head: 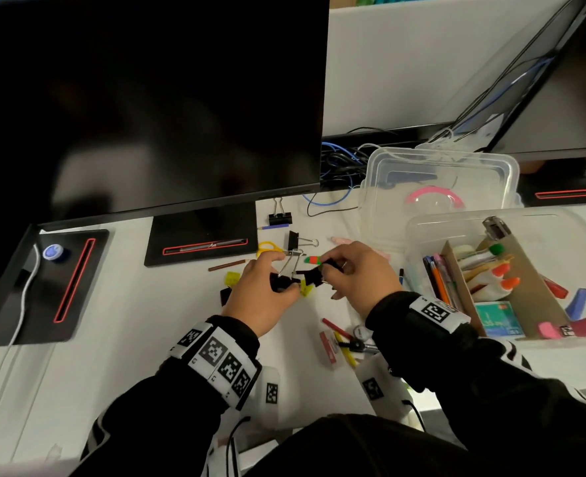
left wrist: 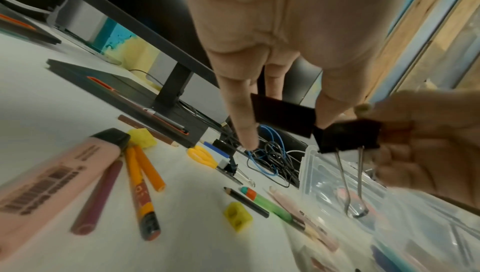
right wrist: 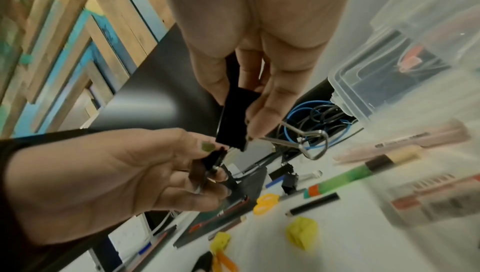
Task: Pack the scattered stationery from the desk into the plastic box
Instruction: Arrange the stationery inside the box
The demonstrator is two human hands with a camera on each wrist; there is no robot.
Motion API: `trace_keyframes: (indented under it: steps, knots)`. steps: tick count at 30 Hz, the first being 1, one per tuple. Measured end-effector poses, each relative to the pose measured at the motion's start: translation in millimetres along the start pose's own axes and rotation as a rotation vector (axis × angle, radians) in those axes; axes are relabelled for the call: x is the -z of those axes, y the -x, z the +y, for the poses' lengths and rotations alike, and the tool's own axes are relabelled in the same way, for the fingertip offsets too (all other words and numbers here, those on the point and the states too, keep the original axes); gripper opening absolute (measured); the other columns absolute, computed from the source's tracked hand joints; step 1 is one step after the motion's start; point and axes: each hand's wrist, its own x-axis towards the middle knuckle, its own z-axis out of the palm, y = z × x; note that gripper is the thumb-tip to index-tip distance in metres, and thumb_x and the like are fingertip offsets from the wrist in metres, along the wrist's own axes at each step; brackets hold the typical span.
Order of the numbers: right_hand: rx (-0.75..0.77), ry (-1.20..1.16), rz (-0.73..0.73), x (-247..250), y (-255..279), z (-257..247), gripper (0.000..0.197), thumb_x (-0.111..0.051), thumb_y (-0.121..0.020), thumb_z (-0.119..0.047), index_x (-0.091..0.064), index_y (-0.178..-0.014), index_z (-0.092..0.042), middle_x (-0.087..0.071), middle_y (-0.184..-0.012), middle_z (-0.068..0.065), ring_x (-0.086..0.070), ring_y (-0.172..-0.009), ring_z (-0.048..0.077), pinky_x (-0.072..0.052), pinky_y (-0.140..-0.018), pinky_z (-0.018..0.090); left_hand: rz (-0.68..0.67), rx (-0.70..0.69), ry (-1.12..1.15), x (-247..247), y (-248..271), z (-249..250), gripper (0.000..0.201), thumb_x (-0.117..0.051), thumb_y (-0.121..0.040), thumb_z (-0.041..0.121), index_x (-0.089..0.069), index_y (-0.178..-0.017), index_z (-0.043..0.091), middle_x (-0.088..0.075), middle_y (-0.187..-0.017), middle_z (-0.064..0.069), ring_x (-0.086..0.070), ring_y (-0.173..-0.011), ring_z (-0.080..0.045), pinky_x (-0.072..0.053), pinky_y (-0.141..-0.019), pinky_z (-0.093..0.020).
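Both hands meet over the middle of the white desk [head: 130, 373]. My left hand [head: 284, 277] pinches a black binder clip [left wrist: 283, 116] between finger and thumb. My right hand [head: 329, 273] pinches a second black binder clip [right wrist: 232, 121], whose silver wire handles [right wrist: 307, 141] stick out. The two clips nearly touch. The clear plastic box [head: 419, 235] stands to the right, holding pens, markers and a cardboard divider [head: 463, 287]. Loose on the desk are yellow scissors [head: 267, 247], a green-and-orange marker [left wrist: 262, 200], yellow sharpeners [left wrist: 237, 216] and a brown pencil [head: 228, 265].
The box's clear lid [head: 439, 170] with a pink handle lies behind it. A dark monitor [head: 147, 98] on a black base [head: 202, 241] fills the back left. Two more binder clips [head: 279, 218] lie near tangled cables [head: 339, 163]. Pencils and an eraser [head: 336, 339] lie by my right wrist.
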Motion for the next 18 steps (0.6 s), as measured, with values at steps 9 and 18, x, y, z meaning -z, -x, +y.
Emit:
trace_keyframes:
  steps: [9, 18]
  knots:
    - [-0.137, -0.278, -0.003, 38.3, 3.3, -15.1, 0.027, -0.058, -0.089, -0.001, -0.062, -0.116, -0.003, -0.056, -0.070, 0.001, -0.053, -0.044, 0.008, -0.052, -0.060, 0.033, 0.040, -0.146, 0.100, -10.6, -4.2, 33.5, 0.060, -0.070, -0.080, 0.028, -0.043, -0.133, 0.031, -0.048, -0.119, 0.007, -0.047, -0.099, -0.002, -0.037, -0.084, -0.018]
    - [-0.096, -0.202, 0.115, 111.1, 6.9, 0.9, 0.009, -0.063, -0.088, -0.018, -0.066, -0.096, -0.017, -0.070, -0.090, 0.007, -0.067, -0.083, 0.023, -0.054, -0.085, 0.039, -0.011, -0.276, 0.209, -49.0, -13.2, 90.2, 0.054, -0.072, -0.076, 0.025, -0.051, -0.126, 0.031, -0.048, -0.114, 0.010, -0.055, -0.104, -0.002, -0.047, -0.090, -0.021]
